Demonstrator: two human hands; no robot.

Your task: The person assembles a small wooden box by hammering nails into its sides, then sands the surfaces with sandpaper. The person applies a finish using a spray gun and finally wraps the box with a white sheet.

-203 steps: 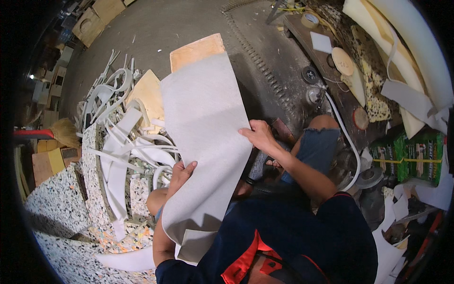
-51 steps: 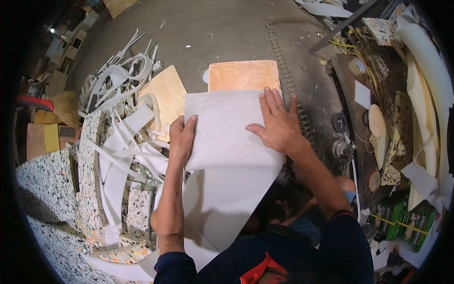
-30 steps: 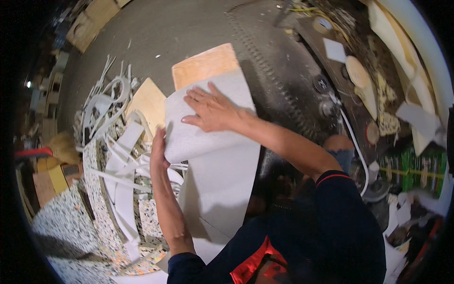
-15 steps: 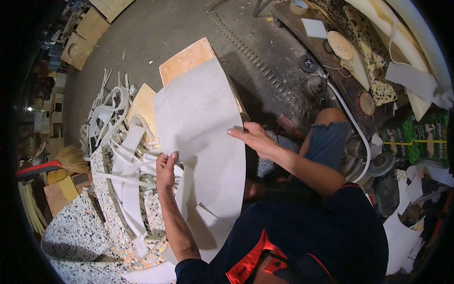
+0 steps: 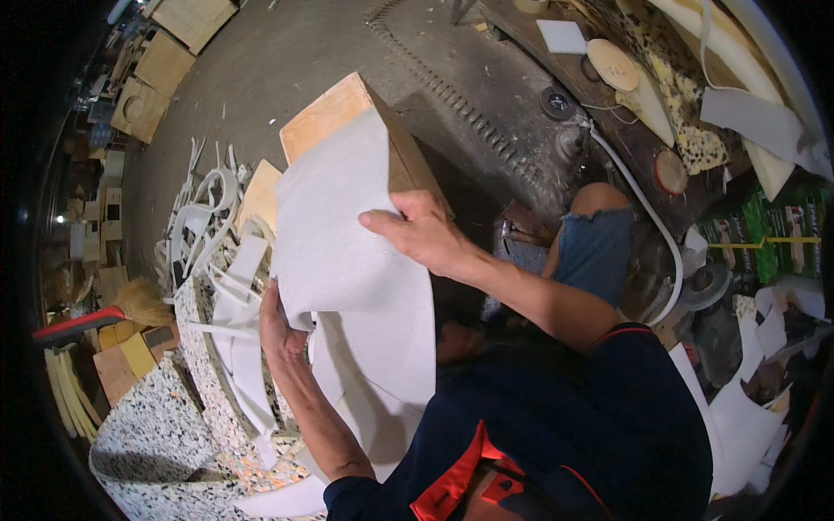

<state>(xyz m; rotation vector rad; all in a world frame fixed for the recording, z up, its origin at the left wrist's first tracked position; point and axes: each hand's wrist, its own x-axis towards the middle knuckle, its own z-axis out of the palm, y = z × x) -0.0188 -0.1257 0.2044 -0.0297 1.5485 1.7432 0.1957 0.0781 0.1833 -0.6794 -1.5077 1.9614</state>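
Observation:
A large pale grey-white sheet (image 5: 339, 217), soft and felt-like, is draped over a wooden box (image 5: 321, 117). The box's light top shows beyond the sheet's far edge, and one brown side shows at the right. My right hand (image 5: 424, 233) grips the sheet's right edge, thumb on top and fingers curled beneath. At the left edge my left hand (image 5: 282, 328) is closed on the sheet, its fingertips partly hidden. Between the hands and my body the sheet sags in a fold, with its near part lying toward my lap.
Speckled foam slabs (image 5: 152, 417) and white offcut strips (image 5: 234, 295) are heaped at the left, near a red-handled broom (image 5: 143, 304). A low dark bench (image 5: 608, 130) with foam pieces stands at the right. A white hose (image 5: 651, 208) curves past my knee.
My right hand has moved left, drawing the sheet's right edge inward and baring the box's side. My left hand has shifted slightly left and down along the other edge.

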